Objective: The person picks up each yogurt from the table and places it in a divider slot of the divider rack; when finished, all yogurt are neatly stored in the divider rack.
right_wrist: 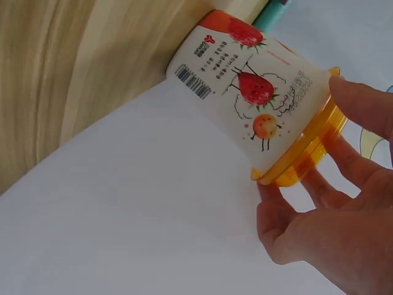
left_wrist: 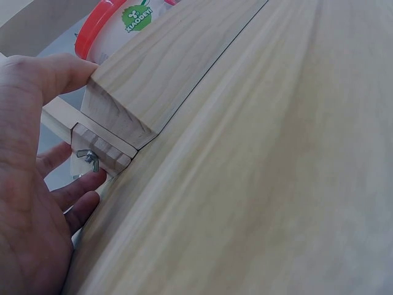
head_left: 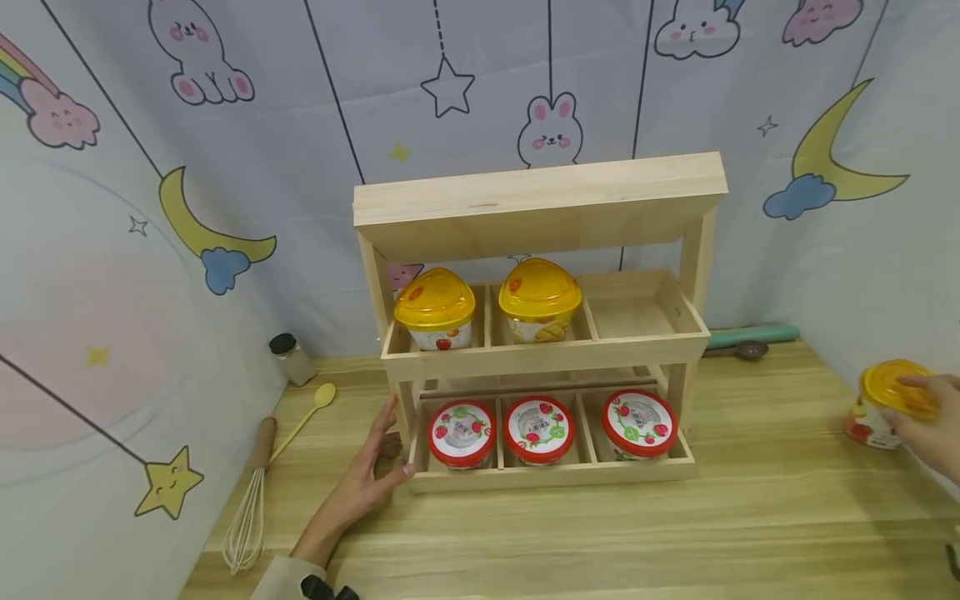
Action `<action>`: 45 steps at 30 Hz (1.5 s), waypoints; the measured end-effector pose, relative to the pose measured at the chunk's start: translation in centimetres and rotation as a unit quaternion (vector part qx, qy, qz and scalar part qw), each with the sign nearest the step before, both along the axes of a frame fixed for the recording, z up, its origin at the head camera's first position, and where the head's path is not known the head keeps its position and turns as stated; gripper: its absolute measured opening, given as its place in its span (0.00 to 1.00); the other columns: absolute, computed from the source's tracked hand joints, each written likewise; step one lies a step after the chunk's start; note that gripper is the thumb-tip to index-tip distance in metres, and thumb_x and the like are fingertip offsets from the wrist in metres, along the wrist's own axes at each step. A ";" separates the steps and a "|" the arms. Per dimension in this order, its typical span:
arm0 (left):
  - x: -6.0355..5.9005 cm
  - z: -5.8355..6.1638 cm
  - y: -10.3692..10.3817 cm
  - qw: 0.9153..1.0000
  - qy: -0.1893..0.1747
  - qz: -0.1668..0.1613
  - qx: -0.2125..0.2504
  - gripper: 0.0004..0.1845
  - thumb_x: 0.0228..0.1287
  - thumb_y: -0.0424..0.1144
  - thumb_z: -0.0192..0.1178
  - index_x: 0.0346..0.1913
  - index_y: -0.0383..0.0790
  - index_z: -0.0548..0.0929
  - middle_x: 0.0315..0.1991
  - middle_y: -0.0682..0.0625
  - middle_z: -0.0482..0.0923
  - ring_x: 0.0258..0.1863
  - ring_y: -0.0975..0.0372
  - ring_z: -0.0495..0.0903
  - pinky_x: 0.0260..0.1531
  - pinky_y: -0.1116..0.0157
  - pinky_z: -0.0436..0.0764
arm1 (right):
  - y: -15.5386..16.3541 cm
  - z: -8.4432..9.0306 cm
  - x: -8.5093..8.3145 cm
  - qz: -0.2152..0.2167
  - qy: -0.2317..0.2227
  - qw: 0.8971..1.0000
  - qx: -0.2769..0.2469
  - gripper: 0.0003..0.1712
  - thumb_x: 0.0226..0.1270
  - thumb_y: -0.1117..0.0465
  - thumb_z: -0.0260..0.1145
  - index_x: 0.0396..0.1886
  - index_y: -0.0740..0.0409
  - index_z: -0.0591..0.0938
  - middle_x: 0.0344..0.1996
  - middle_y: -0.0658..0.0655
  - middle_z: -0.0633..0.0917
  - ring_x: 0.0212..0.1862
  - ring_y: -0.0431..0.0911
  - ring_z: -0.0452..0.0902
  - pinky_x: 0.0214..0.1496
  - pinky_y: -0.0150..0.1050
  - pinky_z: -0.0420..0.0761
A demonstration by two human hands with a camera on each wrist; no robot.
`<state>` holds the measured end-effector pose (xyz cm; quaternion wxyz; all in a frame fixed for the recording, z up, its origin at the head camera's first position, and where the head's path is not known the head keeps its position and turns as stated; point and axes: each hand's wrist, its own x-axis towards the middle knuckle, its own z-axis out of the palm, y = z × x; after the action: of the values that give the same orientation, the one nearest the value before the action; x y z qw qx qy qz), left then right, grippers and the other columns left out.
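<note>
A two-tier wooden rack (head_left: 545,358) stands on the table. My left hand (head_left: 367,475) holds its lower left corner, thumb at the front edge and fingers along the side by a wing nut (left_wrist: 90,158). Far to the right, my right hand (head_left: 926,417) grips a white snack cup (right_wrist: 245,92) by its yellow lid (right_wrist: 307,147), fingers spread around the rim. Strawberries are printed on this cup. Two similar yellow-lidded cups, one left (head_left: 435,308) and one centre (head_left: 540,300), fill upper compartments; the upper right compartment (head_left: 633,308) is bare.
Three red-lidded tubs (head_left: 538,429) sit in the lower tier. Left of the rack are a whisk (head_left: 251,508), a yellow spoon (head_left: 307,417) and a black-capped jar (head_left: 292,358). A dark spoon (head_left: 750,350) and a green cylinder (head_left: 765,335) lie behind right. Printed cloth walls (head_left: 465,142) enclose the table.
</note>
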<state>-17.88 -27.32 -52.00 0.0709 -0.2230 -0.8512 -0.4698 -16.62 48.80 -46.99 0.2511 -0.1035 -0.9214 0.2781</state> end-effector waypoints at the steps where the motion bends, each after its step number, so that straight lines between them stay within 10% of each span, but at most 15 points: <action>1: 0.0 0.0 0.0 1.000 0.000 0.001 0.000 0.55 0.70 0.34 0.69 0.89 0.52 0.45 0.81 0.28 0.59 0.68 0.45 0.77 0.66 0.58 0.79 | -0.5 0.3 0.2 -0.004 0.000 1.000 0.005 0.25 0.82 0.58 0.55 0.73 0.61 0.74 0.68 0.84 0.62 0.73 0.81 0.54 0.81 0.76 0.52; 4: -0.1 0.0 0.0 1.000 -0.001 0.000 0.003 0.55 0.70 0.34 0.69 0.89 0.52 0.45 0.81 0.28 0.59 0.68 0.43 0.77 0.66 0.58 0.79 | -2.0 1.8 1.0 -0.001 -0.011 1.000 0.019 0.28 0.73 0.72 0.58 0.69 0.83 0.66 0.68 0.87 0.61 0.73 0.83 0.54 0.80 0.77 0.51; 24: -0.2 0.1 0.1 1.000 -0.005 -0.009 0.010 0.55 0.70 0.33 0.68 0.89 0.52 0.45 0.81 0.28 0.60 0.68 0.46 0.78 0.66 0.55 0.80 | -4.7 3.2 1.1 -0.030 0.037 0.999 0.024 0.23 0.76 0.78 0.57 0.67 0.83 0.71 0.68 0.86 0.68 0.75 0.80 0.58 0.83 0.73 0.53; 45: 0.0 0.2 0.1 1.000 -0.019 0.001 0.004 0.55 0.70 0.35 0.68 0.89 0.54 0.44 0.81 0.28 0.60 0.68 0.37 0.77 0.66 0.45 0.79 | -10.3 10.7 1.1 0.066 0.214 0.973 0.053 0.18 0.75 0.78 0.62 0.62 0.80 0.80 0.65 0.84 0.76 0.70 0.80 0.66 0.88 0.56 0.56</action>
<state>-17.85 -27.18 -51.80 0.0559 -0.2129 -0.8507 -0.4773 -15.50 38.47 -36.26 0.4285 0.0328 -0.8647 0.2602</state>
